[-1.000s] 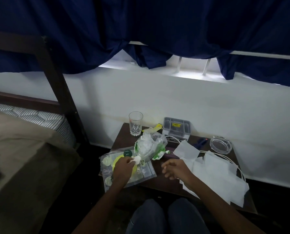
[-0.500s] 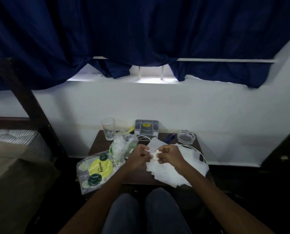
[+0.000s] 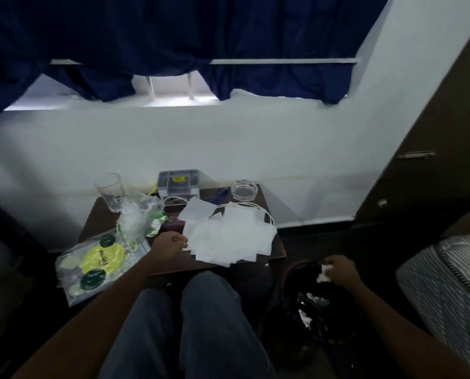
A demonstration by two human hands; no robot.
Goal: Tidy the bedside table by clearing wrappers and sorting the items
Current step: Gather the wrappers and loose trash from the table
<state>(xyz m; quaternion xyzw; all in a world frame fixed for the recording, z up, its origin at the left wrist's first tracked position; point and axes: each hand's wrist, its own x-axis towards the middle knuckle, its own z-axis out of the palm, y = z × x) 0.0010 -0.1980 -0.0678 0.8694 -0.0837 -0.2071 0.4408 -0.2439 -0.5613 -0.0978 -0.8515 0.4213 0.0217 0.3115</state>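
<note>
Grip: right hand [image 3: 337, 272] pinches crumpled white wrapper [image 3: 324, 274]; left hand [image 3: 171, 243] loosely curled beside flat white sheets [image 3: 228, 236].

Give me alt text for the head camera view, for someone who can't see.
A seated person's right hand holds a crumpled white wrapper over a black-lined bin beside a bedside table. The left hand rests by a pile of white sheets; a glass and ashtray stand behind.

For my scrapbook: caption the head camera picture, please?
Right hand holds a crumpled white wrapper over the black bin beside the bedside table.
</note>
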